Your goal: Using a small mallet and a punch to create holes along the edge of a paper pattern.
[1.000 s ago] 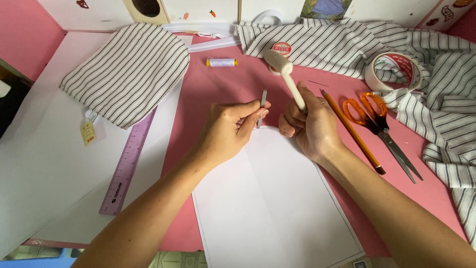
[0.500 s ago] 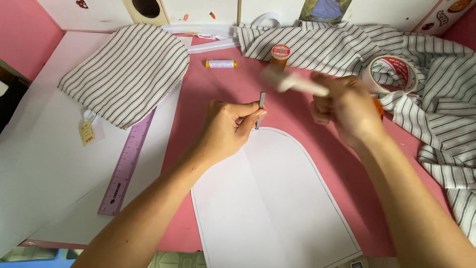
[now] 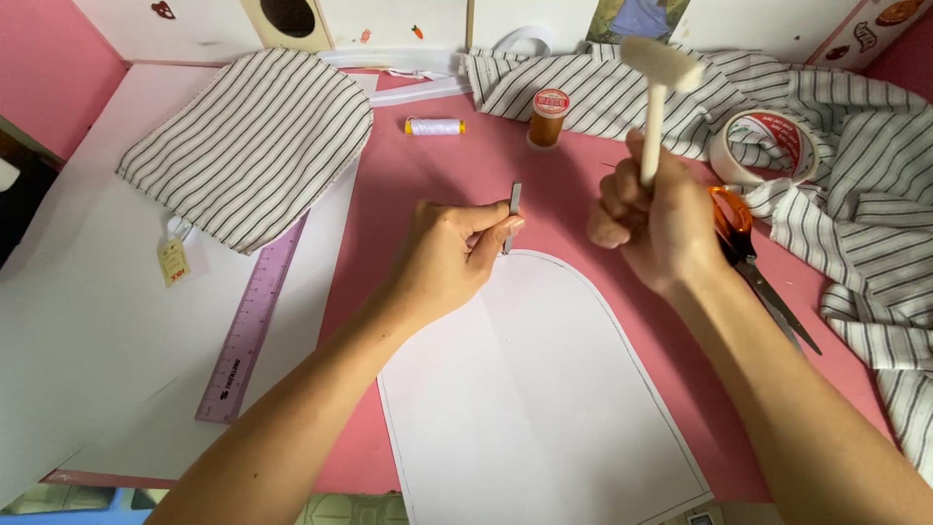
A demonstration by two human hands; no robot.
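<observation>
My left hand (image 3: 455, 255) pinches a thin grey metal punch (image 3: 511, 215) and holds it upright, its tip at the curved top edge of a white arch-shaped paper pattern (image 3: 539, 389) on the pink table. My right hand (image 3: 653, 221) grips the handle of a small white mallet (image 3: 659, 80), raised with its head above and to the right of the punch. The mallet head is well apart from the punch top.
Orange-handled scissors (image 3: 758, 267) lie just right of my right hand, partly hidden by it. A tape roll (image 3: 768, 144), striped cloth (image 3: 855, 194), a brown thread spool (image 3: 549, 118), a white spool (image 3: 433, 126), a striped fabric panel (image 3: 248, 156) and a purple ruler (image 3: 248, 331) surround the pattern.
My right hand has swung the mallet from low beside the left hand up and to the right, so that its head now points upward. The left hand and punch stayed put.
</observation>
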